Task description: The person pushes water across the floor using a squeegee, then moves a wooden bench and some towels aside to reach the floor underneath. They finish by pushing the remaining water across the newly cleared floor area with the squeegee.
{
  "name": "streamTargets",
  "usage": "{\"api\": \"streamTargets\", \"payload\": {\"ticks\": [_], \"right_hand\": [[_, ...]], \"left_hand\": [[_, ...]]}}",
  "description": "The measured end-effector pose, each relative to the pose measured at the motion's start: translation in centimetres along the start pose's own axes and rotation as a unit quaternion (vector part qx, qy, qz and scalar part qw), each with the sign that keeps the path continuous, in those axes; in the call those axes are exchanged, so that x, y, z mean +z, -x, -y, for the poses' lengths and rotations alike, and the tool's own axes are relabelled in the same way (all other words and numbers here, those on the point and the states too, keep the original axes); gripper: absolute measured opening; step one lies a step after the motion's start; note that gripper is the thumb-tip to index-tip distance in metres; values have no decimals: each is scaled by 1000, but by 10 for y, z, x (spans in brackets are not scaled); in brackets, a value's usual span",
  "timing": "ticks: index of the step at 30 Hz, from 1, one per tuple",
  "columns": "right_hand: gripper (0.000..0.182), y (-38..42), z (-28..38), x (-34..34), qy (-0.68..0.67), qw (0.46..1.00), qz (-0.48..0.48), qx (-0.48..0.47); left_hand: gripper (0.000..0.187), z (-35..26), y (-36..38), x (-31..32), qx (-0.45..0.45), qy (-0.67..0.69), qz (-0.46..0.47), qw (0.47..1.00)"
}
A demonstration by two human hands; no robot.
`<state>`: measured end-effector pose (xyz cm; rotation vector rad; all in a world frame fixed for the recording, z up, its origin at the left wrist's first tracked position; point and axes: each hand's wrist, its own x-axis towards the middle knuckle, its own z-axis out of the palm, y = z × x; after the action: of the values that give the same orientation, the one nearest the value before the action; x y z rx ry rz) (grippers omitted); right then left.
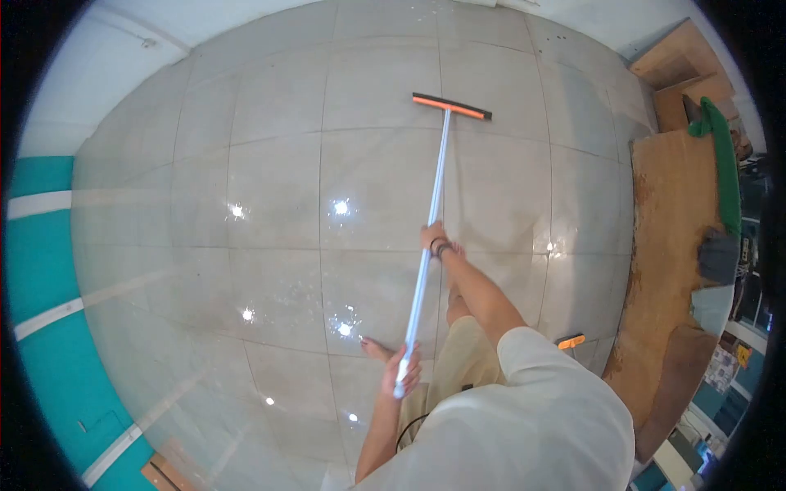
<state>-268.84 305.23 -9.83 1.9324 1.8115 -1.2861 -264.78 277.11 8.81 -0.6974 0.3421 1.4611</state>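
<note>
A floor squeegee (432, 192) with a long pale handle slants away from me across the tiles. Its orange and black head (452, 106) rests on the tiled floor (381, 164) ahead. Near the handle's lower end my left hand (401, 370) is closed around it. Higher up the handle, my right hand (435, 236) grips it, with dark bands at the wrist. My bare feet show beside the handle.
Along the right side runs a wooden bench (671, 221) with a green cloth (720, 164) on it. An orange tool head (571, 341) lies on the floor near my right side. Teal panels (45, 262) line the left wall. Wooden boards (679, 61) stand at the far right corner.
</note>
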Motion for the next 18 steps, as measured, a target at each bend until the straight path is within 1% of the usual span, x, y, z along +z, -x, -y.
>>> {"api": "streamTargets", "payload": {"ticks": [1,2,3,4,6,7,8,9,10,11,12,13,14,15,16,17,18], "right_hand": [[42,40,-9,25,-30,999,26,10],[39,72,-28,65,-36,999,22,1],[41,107,-36,101,-81,997,19,5],[40,145,-48,136,-44,999,27,8],[39,226,-59,181,-46,997,49,36],[41,260,-63,202,-58,994,76,52],[42,294,-67,224,-70,990,103,69],[44,341,-59,231,-16,994,101,35],[46,376,-63,257,-21,986,144,87],[49,411,-71,279,-82,973,187,107],[49,444,-78,306,-77,968,203,123],[47,476,-64,293,-109,949,246,167],[47,502,-60,289,-103,940,279,167],[46,526,-59,285,-99,930,312,169],[44,546,-54,277,-107,904,362,200],[42,558,-52,274,-117,876,409,228],[41,571,-57,284,-126,863,429,237]], "left_hand": [[29,-3,42,-26,-1,-17,0,1000],[28,-10,82,-45,-3,-25,-16,1000],[27,-17,123,-64,-5,-34,-32,999],[26,-20,168,-76,-4,-28,-63,998],[25,-23,247,-110,-9,-38,-98,994],[26,-23,294,-117,-10,-49,-139,989],[27,-26,322,-114,-9,-65,-172,983],[29,-27,365,-121,-14,-85,-210,974],[30,-27,405,-126,-21,-106,-247,963],[33,-26,445,-129,-21,-96,-266,959],[37,-21,477,-123,-20,-87,-284,955],[43,-8,497,-98,-3,-135,-382,914],[49,5,516,-72,13,-181,-476,861],[48,16,534,-64,23,-179,-500,847],[48,26,552,-55,33,-177,-525,832],[47,32,568,-51,32,-183,-537,823],[46,36,582,-55,28,-184,-531,827]]}}
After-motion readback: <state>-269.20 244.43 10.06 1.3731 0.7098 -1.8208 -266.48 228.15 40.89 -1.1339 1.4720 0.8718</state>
